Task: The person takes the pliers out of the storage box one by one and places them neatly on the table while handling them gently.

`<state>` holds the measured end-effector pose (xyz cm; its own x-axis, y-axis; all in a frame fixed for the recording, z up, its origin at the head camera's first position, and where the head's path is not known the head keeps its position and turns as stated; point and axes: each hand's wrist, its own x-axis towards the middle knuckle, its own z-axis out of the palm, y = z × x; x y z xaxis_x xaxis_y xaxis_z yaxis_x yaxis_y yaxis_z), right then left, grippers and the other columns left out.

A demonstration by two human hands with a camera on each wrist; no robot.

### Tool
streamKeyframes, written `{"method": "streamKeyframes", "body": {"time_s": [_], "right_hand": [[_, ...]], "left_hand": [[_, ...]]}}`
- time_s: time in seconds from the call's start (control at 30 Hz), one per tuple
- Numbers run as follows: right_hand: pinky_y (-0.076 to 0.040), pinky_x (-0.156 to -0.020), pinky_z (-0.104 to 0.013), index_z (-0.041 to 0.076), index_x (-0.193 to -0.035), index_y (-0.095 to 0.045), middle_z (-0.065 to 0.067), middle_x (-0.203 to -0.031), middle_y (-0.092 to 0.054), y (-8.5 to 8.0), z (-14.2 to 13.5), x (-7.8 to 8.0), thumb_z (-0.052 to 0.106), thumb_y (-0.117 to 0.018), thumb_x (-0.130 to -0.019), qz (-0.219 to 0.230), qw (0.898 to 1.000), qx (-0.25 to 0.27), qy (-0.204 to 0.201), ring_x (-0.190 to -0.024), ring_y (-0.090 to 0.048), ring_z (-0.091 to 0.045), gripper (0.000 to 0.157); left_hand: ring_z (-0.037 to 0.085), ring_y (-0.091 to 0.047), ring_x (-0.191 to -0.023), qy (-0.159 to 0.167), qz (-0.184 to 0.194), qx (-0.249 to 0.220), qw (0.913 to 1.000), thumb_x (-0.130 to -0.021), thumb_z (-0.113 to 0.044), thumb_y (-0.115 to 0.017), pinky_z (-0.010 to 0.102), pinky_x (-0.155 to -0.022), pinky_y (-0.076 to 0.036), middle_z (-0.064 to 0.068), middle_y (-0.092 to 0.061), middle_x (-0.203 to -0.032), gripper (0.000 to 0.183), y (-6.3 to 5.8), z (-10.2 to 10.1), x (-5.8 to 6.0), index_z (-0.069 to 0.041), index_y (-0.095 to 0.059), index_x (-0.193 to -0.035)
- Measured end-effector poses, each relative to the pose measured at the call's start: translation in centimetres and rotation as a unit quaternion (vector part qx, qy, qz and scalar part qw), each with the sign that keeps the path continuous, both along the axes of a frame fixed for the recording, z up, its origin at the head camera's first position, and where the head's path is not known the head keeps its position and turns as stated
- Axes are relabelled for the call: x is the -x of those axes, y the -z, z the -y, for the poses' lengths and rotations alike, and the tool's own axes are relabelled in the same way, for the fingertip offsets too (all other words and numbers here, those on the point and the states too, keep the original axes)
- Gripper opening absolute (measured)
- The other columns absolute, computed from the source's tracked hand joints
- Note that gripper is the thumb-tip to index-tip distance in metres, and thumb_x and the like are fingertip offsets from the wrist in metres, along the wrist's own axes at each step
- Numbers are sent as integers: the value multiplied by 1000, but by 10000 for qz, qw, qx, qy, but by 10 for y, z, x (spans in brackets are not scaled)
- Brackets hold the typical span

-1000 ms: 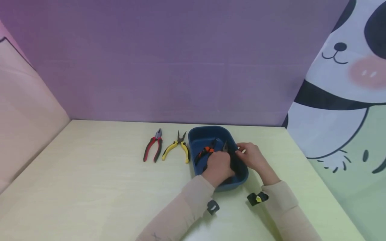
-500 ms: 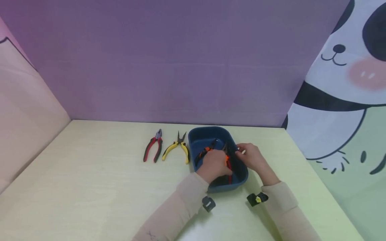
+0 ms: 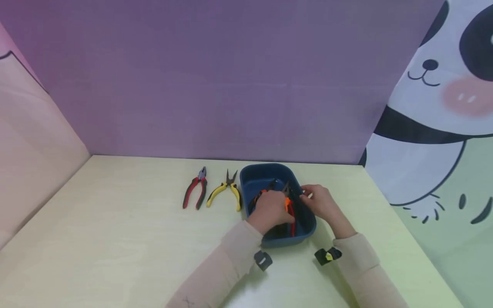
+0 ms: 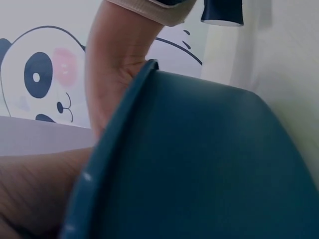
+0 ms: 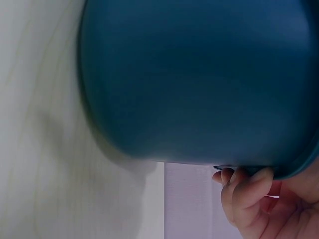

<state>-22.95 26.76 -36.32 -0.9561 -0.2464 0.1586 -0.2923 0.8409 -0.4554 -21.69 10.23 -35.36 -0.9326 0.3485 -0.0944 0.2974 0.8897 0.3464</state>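
Observation:
My left hand reaches down into a blue plastic bin, its fingers hidden behind the back of the hand. Beside its thumb lie pliers with red and orange handles, jaws pointing away; whether the hand holds them I cannot tell. More pliers, orange and black, show to its left in the bin. With thumb and fingers my right hand pinches the bin's right rim; the right wrist view shows these fingers curled at the edge. The left wrist view is mostly bin wall.
Left of the bin lie yellow-handled needle-nose pliers, spread apart. Farther left are red and black combination pliers. All stand on a pale wooden table, with a purple backdrop behind its far edge.
My left hand has shifted a little left within the bin, uncovering the red and orange pliers. My right hand stays at the rim. The head view has tilted slightly.

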Motion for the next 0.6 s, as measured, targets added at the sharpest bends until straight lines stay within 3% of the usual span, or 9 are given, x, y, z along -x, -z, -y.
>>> {"method": "streamKeyframes", "body": {"time_s": [0.3, 0.6], "right_hand": [[-48, -59, -33, -11, -110, -61, -14, -78, -65, 2, 1, 1, 3, -58, -85, -47, 10000, -26, 10, -60, -57, -16, 28], [-48, -59, -33, -10, -109, -61, -13, -78, -65, 3, 1, 1, 2, -58, -85, -24, 10000, -19, 20, -60, -57, -16, 27]], "left_hand": [[16, -50, -69, -26, -78, -249, 9997, -68, -42, -81, 27, -57, -42, -3, -56, -71, 36, -9, 11, -9, -14, -61, -78], [16, -50, -71, 18, 36, -580, 9983, -72, -36, -80, 27, -62, -42, -2, -56, -71, 31, -12, 21, -10, -12, -63, -82]]}}
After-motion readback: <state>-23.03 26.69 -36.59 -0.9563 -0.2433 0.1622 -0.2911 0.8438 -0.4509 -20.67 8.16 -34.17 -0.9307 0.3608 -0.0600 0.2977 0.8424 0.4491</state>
